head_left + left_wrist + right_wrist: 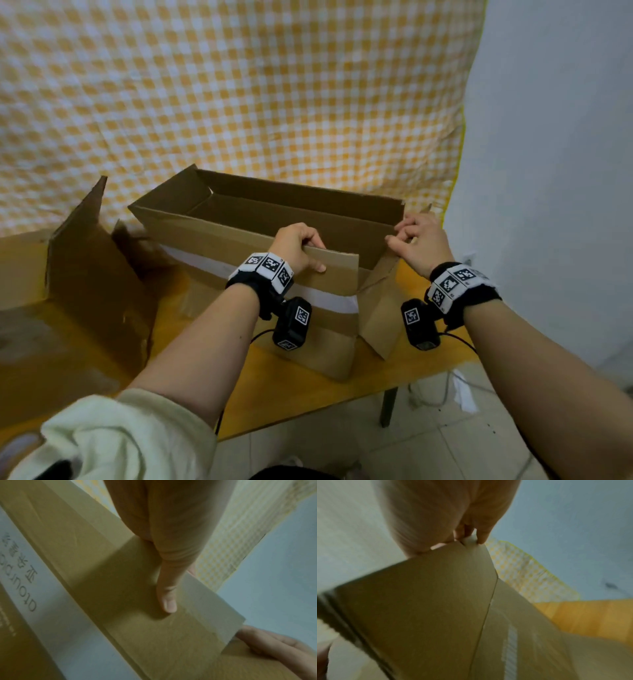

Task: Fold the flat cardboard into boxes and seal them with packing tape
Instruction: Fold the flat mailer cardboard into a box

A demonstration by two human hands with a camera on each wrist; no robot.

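Nearest, the left hand [297, 247] is curled over the top edge of the near long flap [329, 270] of the long, open brown cardboard box [239, 236]; the left wrist view shows the thumb [167, 599] lying flat on the flap's outer face, the fingers gone over the edge. Just right of it, the right hand [419, 241] pinches the top of the short end flap [378, 308] at the box's right end, thumb and fingertips closed on the cardboard edge in the right wrist view.

The box stands on the yellow wooden table [394, 373], its long axis running left to right across the person, mouth upward, a white printed band [212, 263] along its near wall. The move likely turns on this: the end flap hinges on the right wall and must swing leftward into the mouth, while the long flap hinges on the near wall and folds away from the person over it. The right hand is the nearer to that corner.

Further left lies a second opened brown carton [89, 270], partly cut off. Behind hangs a yellow-and-white checked cloth [239, 85].

The box's floor, its far-right corner behind the right hand, and any packing tape are not visible; both wrist views are blurred.
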